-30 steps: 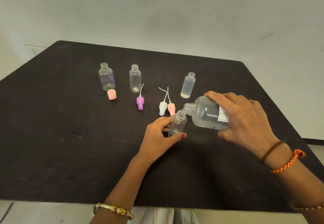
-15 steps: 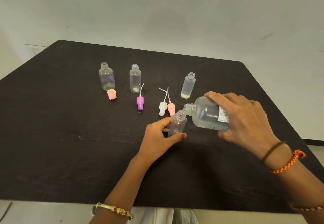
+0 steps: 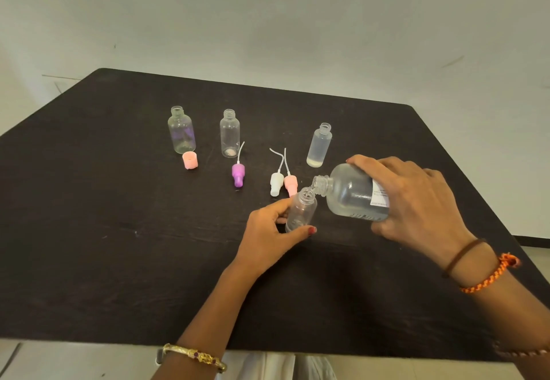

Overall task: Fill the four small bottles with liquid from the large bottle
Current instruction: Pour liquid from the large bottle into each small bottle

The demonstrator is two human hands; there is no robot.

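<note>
Head cam: my right hand (image 3: 416, 201) grips the big bottle (image 3: 351, 192), fingers wrapped round its body, tipped w/ neck down-left, mouth touching the rim of a small bottle (image 3: 301, 211). Left hand (image 3: 268, 236) pinches that small bottle btwn thumb and fingers, near centre of the table (image 3: 89, 230). Three more small bottles stand upright at the far side: left (image 3: 181, 131), mid (image 3: 229, 134), right (image 3: 320, 146). Caps (image 3: 238, 174) lie btwn them and my hands.
</note>
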